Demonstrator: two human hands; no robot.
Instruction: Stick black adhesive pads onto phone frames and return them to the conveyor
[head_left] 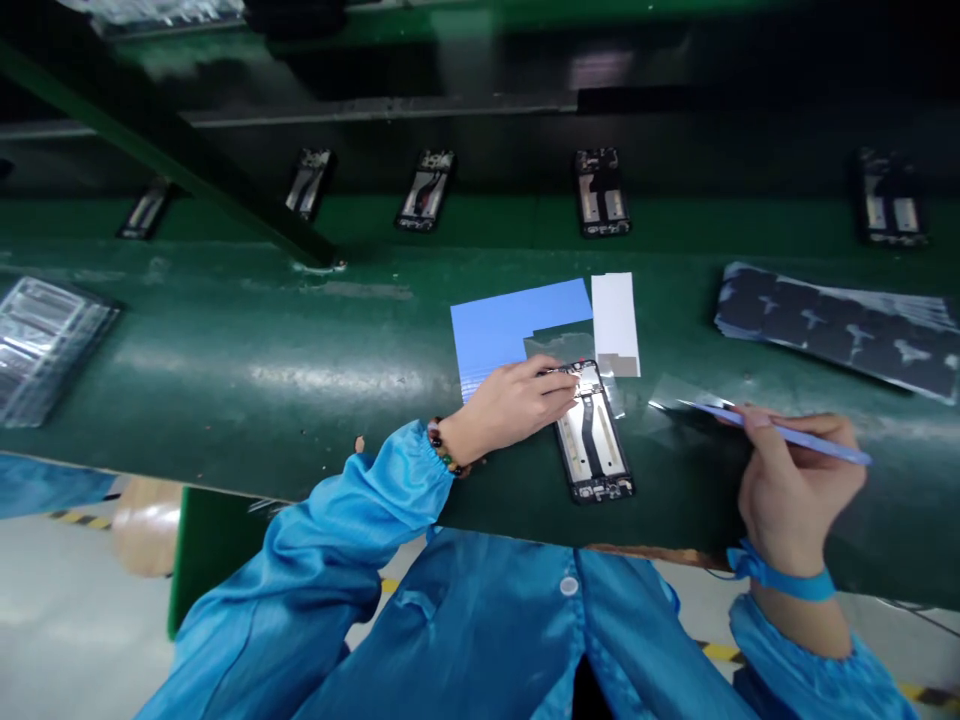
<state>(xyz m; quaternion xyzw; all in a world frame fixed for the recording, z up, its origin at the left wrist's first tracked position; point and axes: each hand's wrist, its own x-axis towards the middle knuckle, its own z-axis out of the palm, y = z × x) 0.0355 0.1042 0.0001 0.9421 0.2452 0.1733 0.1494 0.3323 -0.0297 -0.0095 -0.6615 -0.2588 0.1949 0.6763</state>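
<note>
An opened phone frame (598,435) lies on the green table, tilted slightly, with a dark strip down its silvery middle. My left hand (521,402) has its fingers closed on the upper left end of this phone frame. In my right hand (802,480), at the right, are lilac tweezers (806,438), pinched between thumb and fingers, tips pointing left above a clear film (667,400). Behind my left hand lies a blue sheet (517,315). A white card (615,318) stands out beside it, just beyond the phone frame.
Several opened phones, one of them (602,195) straight ahead, lie along the back. Dark film sheets (840,328) are stacked at the right, clear trays (49,340) at the far left. A green metal post (225,185) slants down to the table (300,320).
</note>
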